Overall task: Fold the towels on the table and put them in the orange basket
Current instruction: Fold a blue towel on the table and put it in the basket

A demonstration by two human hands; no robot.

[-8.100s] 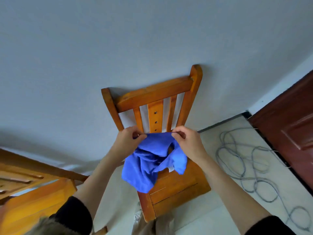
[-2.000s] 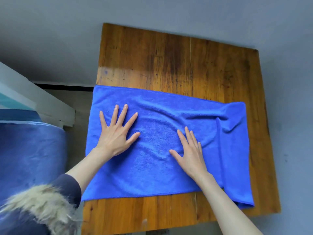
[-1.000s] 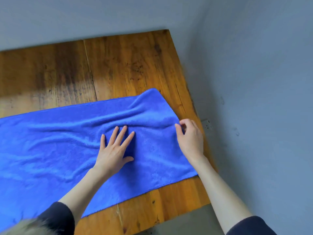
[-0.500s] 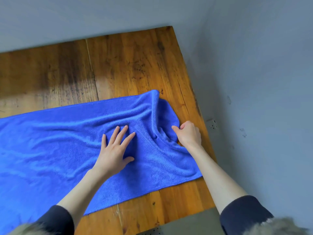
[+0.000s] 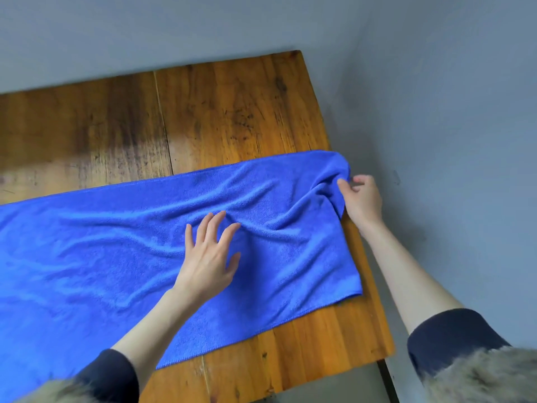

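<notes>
Towel (image 5: pixel 122 251) spread on bench (image 5: pixel 232 112), long axis running left to right across me. My left hand (image 5: pixel 207 254) flat on middle, fingers spread. My right hand (image 5: pixel 361 199) pinches far right corner, nearer end to fold leftward.

A plain home room, by its worn wooden table (image 5: pixel 232 112) against bare grey walls (image 5: pixel 436 82) (scuffed).
</notes>
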